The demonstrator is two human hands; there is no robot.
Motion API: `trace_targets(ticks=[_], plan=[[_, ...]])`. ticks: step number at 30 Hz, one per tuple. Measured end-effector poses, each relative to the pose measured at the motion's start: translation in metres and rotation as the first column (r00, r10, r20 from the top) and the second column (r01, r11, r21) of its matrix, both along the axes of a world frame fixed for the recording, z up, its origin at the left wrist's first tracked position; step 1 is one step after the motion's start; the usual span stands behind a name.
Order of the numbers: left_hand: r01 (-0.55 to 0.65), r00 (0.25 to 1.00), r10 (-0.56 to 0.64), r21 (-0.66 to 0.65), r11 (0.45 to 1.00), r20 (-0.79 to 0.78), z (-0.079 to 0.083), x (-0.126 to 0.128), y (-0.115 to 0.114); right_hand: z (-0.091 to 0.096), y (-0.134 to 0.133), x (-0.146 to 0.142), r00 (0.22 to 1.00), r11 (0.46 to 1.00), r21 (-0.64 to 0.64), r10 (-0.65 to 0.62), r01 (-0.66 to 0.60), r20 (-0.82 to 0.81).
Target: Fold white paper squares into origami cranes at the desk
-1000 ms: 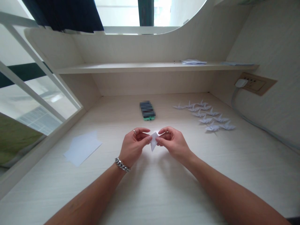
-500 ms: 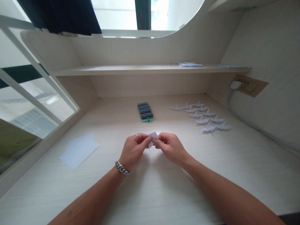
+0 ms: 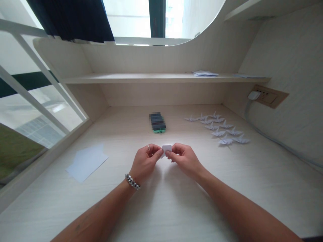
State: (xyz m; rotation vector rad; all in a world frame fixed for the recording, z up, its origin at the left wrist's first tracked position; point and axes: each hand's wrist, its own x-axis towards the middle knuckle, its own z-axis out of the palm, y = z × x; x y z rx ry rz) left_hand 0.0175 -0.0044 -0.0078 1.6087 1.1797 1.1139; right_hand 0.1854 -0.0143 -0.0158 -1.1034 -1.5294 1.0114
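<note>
A small folded piece of white paper [image 3: 166, 149] is pinched between both my hands just above the pale wooden desk [image 3: 161, 201]. My left hand [image 3: 145, 162], with a ring and a chain bracelet, grips its left side with thumb and fingers closed. My right hand [image 3: 183, 159] grips its right side the same way. Most of the paper is hidden behind my fingers.
Several folded paper cranes [image 3: 222, 129] lie in rows at the right back. A phone [image 3: 157, 122] lies face up beyond my hands. Flat paper sheets [image 3: 87, 162] rest at the left. A shelf [image 3: 161, 78] holds more paper [image 3: 205, 73]. A cable [image 3: 275, 137] runs from a wall socket [image 3: 267, 96].
The paper has been folded smaller, from a hanging point to a compact square. Both hands have closed in tighter on it and sunk a little toward the desk.
</note>
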Motion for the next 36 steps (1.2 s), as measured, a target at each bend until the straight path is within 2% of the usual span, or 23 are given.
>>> trace_targets(ticks=[4, 6, 10, 13, 18, 23, 31, 33, 36], plan=[[0.012, 0.974, 0.015, 0.118, 0.993, -0.225, 0.003, -0.002, -0.005, 0.002, -0.002, -0.001, 0.999, 0.998, 0.054, 0.017, -0.02, 0.048], [0.044, 0.964, -0.006, 0.14, 0.989, -0.264, 0.003, -0.001, -0.007, 0.002, -0.003, -0.001, 0.999, 0.998, 0.061, 0.011, -0.013, 0.033], [0.045, 0.973, -0.011, 0.139, 0.989, -0.231, 0.003, 0.002, -0.006, -0.001, 0.001, 0.0, 0.995, 0.997, 0.053, -0.06, 0.064, -0.085], [0.021, 0.972, 0.024, 0.188, 0.982, -0.234, 0.003, 0.001, -0.005, -0.003, 0.004, 0.001, 0.989, 0.997, 0.042, -0.064, 0.07, -0.133], [-0.014, 0.979, 0.056, 0.211, 0.977, -0.194, 0.002, -0.001, -0.004, 0.003, 0.0, 0.003, 0.998, 0.997, 0.057, -0.051, 0.049, 0.023], [0.026, 0.952, 0.066, 0.294, 0.955, -0.3, 0.002, -0.001, -0.005, 0.006, -0.004, 0.001, 0.989, 0.994, 0.105, -0.009, -0.007, 0.151], [0.06, 0.924, 0.074, 0.332, 0.941, -0.376, 0.009, -0.001, -0.01, 0.007, -0.007, 0.001, 0.983, 0.995, 0.086, 0.034, -0.05, 0.181], [0.052, 0.922, 0.076, 0.316, 0.947, -0.38, 0.01, -0.001, -0.01, 0.007, -0.007, 0.002, 0.982, 0.996, 0.075, 0.036, -0.051, 0.185], [0.035, 0.958, 0.027, 0.211, 0.977, -0.285, 0.01, -0.001, -0.007, 0.008, -0.006, 0.002, 0.985, 0.997, 0.069, 0.026, -0.039, 0.172]])
